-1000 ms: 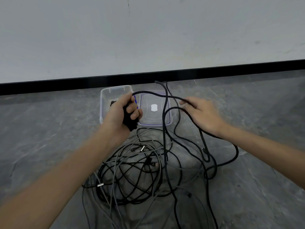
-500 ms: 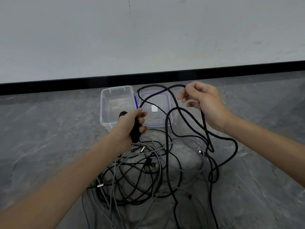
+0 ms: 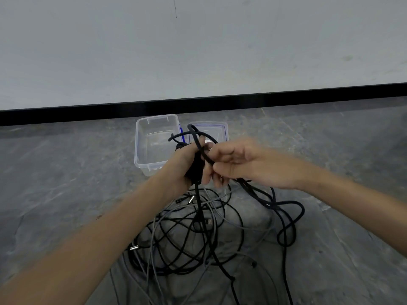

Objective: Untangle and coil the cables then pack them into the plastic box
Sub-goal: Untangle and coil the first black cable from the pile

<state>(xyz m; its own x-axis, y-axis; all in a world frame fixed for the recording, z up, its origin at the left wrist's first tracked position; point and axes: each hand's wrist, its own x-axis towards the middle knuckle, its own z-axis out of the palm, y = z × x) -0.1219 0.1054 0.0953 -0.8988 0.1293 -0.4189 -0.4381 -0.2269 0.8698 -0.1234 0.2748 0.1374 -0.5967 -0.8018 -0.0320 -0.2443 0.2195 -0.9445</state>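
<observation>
Grey stone-look floor [image 3: 66,172], white wall [image 3: 198,51] behind, black skirting [image 3: 242,102] along the floor's far edge.

Change vs. 0.5 s ago: the right hand [image 3: 242,164] was raised off to the right, well apart from the left. It has now come in and touches the left hand [image 3: 185,161]. The loop it carried has closed up and now arcs just above both hands. The left hand has risen a little and now overlaps the box's near right corner in view.

Grip: the left hand's fingers are wrapped tight round a black bundle [image 3: 196,168]; I cannot tell whether this is coiled turns or a plug body. The right hand's fingers are curled round the thick black cable [image 3: 293,203], though motion blur hides the details.

Cables: the thick black cable runs from the hands down to the right and lies in loose loops on the floor. A tangle of thin black and grey cables [image 3: 182,238] lies below the hands. It is still knotted, with a silver jack plug [image 3: 134,248] at its left edge and a USB plug [image 3: 209,221] near the middle.

The clear plastic box [image 3: 137,146] stands near the skirting with no cable seen in it. Its blue-sealed lid [image 3: 222,128] lies just beside it on the right.
</observation>
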